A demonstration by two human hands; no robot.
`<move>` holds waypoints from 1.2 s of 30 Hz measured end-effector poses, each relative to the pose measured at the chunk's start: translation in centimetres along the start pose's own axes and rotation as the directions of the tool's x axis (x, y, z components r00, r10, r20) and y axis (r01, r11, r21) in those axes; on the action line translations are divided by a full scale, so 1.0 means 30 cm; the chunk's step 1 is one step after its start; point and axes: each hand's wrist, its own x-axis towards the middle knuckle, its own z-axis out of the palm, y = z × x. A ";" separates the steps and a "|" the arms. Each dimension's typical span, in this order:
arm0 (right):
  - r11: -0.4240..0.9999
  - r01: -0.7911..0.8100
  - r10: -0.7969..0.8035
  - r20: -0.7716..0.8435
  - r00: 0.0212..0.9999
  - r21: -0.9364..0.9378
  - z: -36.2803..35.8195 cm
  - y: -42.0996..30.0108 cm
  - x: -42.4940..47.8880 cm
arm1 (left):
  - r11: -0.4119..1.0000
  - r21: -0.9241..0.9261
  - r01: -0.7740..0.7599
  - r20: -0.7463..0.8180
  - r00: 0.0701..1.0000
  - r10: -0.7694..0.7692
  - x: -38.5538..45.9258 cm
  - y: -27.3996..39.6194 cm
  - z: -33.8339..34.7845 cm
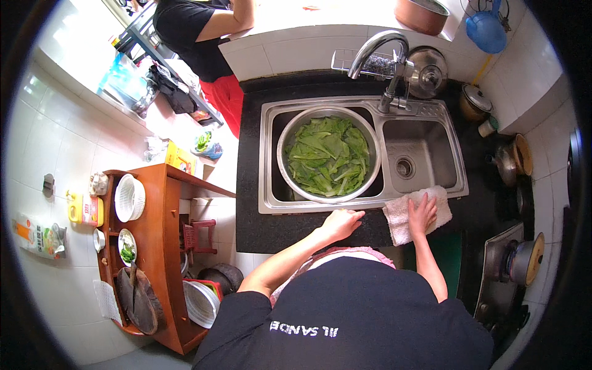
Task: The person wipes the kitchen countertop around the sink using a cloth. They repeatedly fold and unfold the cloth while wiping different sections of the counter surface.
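My right hand (422, 212) lies spread over a folded white towel (397, 222) at the front right edge of the sink. The towel overlaps the steel rim and the black countertop. My left hand (342, 225) is loosely curled just in front of the sink's near rim; its palm is hidden and nothing shows in it. A large steel basin (283, 159) sits in the left sink bowl, holding green leafy vegetables (328, 155). To its right, the smaller steel sink bowl (428, 148) shows its drain.
A chrome faucet (391, 69) rises behind the sink. Pots and a kettle (504, 164) line the right side, with a pan (525, 263) on the gas stove. A wooden cabinet (155, 203) stands at left. Another person (199, 41) is beyond the counter.
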 end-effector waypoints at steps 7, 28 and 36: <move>0.994 0.096 -0.100 -0.095 0.991 -0.045 0.019 0.007 -0.001 | 0.992 0.014 -0.123 -0.012 0.992 0.123 0.130 0.078 0.036; 0.780 0.300 -0.334 -0.041 0.942 0.550 -0.001 0.749 0.496 | 0.984 0.173 -0.037 0.063 0.998 0.026 0.575 0.401 0.294; 0.683 0.307 -0.445 0.045 0.894 0.663 0.087 0.692 0.831 | 0.994 0.094 0.054 -0.021 0.998 -0.052 0.583 0.382 0.339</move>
